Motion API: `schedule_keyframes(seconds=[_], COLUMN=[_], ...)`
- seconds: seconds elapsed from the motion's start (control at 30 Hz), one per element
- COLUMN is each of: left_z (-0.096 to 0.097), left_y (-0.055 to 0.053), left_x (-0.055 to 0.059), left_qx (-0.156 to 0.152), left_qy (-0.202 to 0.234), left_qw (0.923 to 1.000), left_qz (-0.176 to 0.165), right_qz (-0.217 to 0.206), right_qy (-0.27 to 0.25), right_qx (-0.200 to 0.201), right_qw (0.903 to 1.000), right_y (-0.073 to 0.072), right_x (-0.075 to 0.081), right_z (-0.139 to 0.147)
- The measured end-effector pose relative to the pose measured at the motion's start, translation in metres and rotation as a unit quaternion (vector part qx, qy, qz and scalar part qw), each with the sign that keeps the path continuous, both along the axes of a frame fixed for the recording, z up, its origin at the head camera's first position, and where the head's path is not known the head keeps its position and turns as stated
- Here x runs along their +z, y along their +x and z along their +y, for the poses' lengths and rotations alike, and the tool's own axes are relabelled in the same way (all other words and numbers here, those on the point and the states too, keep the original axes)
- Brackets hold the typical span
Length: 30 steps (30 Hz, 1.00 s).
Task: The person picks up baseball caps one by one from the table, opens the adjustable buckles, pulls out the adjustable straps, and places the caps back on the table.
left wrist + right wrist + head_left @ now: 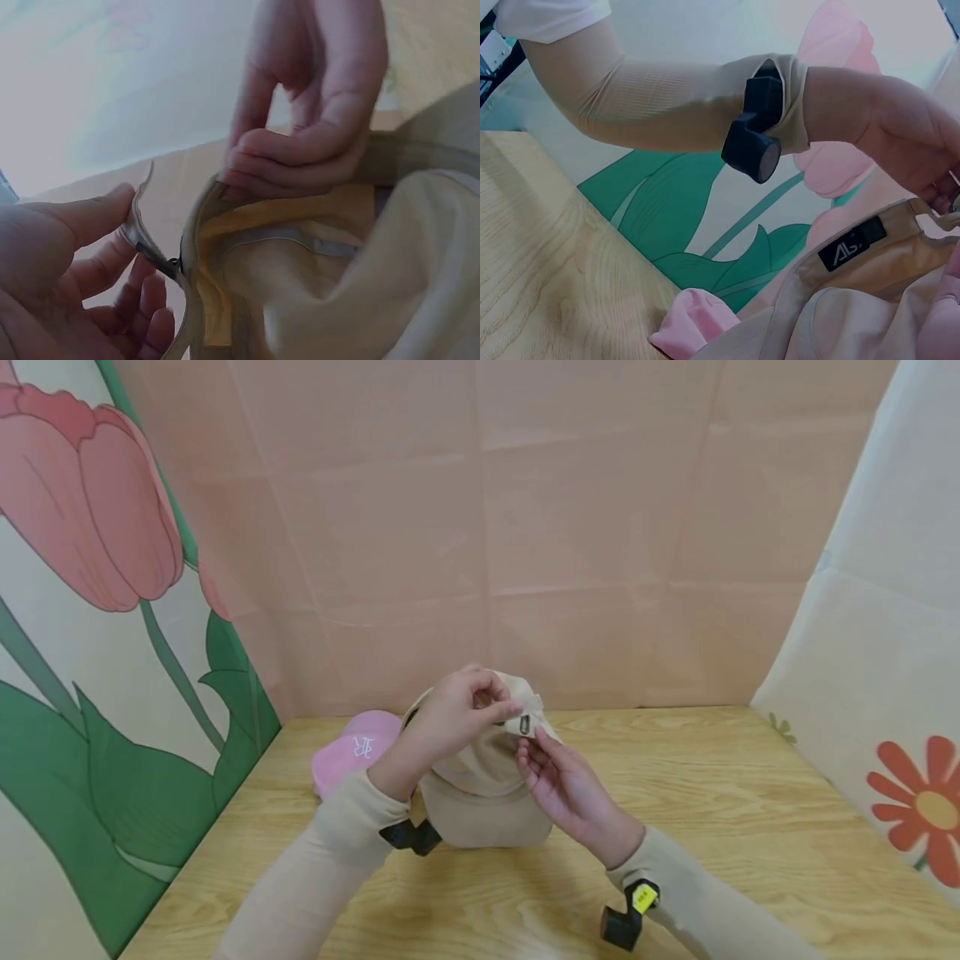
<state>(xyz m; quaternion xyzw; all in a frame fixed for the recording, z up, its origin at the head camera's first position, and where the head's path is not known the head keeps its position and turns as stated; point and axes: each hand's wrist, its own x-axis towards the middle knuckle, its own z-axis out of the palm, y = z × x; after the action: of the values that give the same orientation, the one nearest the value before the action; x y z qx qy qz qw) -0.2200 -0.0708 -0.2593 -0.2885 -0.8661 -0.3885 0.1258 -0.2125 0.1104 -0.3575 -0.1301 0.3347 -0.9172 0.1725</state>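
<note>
A beige baseball cap (491, 822) is upright on the table, its brim toward me and its adjuster strap raised at the back. My left hand (453, 718) pinches the strap between thumb and fingers, beside a small metal buckle (525, 725). From the right, my right hand (566, 781) pinches the band close to the buckle. The left wrist view shows the strap end (139, 217) at my left fingertips and the cap's open inside. A black label (851, 244) on the inner band appears in the right wrist view.
A pink cap (360, 747) with white lettering lies left of the beige cap, partly behind my left arm. The wooden table (675, 777) meets a pink cloth backdrop (570, 527). Flower-printed sheets (90, 510) hang at the sides.
</note>
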Motion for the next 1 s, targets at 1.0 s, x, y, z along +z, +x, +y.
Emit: schedule_keyframes(seconds=[1.0], left_z=[-0.019], left_y=[0.000], left_x=[-0.007], left_qx=[0.140], left_qy=[-0.211], left_qw=[0.9441], left_qz=[0.211], right_qz=[0.014], right_qy=[-0.005], right_qx=[-0.005], right_qw=[0.9999], right_y=[0.000], right_x=[-0.002], right_z=[0.001])
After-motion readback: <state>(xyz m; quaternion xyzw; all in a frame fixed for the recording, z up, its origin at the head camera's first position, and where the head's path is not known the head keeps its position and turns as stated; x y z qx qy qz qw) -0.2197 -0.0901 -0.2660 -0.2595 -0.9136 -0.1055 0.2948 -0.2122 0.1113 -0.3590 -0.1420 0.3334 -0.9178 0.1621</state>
